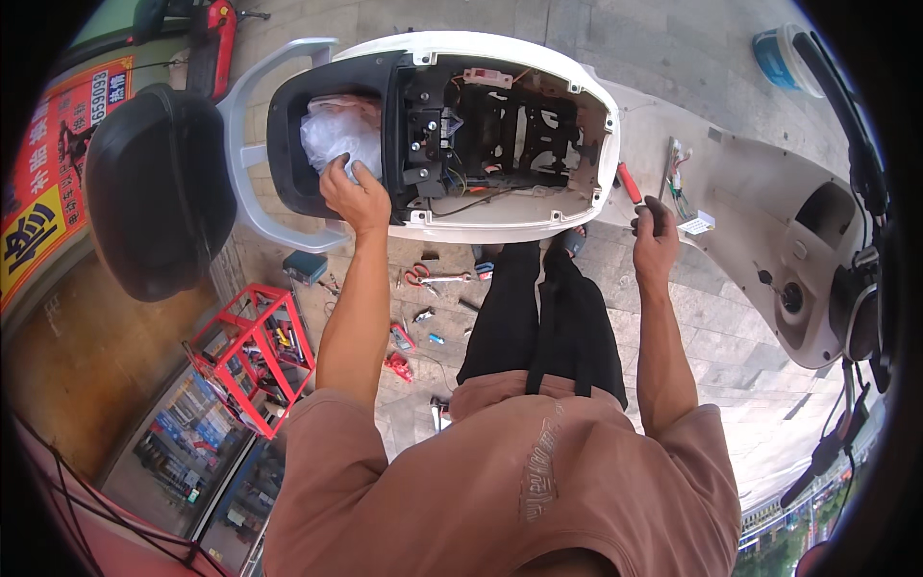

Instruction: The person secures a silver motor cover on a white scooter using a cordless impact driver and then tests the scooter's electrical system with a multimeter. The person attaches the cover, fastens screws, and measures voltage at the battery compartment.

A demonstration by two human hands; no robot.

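Note:
A white electric scooter (495, 234) stands in front of me with its seat opening uncovered. My left hand (356, 195) reaches into the black storage tray (288, 183) at the left end of the opening. Its thumb and curled fingers are on a crumpled clear plastic bag (336, 130) lying in that tray. Beyond the opening's right end, my right hand (656, 238) is closed, fingers pinched round something small and dark that I cannot make out. A red-handled screwdriver (629, 183) lies just beyond those fingers. Wires, bolts and a black frame (524, 135) show inside the opening.
A connector with coloured wires (681, 188) lies on the scooter's floorboard. Scissors (418, 276) and several tools are scattered on the paving by my legs. A red tool rack (264, 351) stands at left, below a black top case (163, 192). A bucket (784, 60) sits far right.

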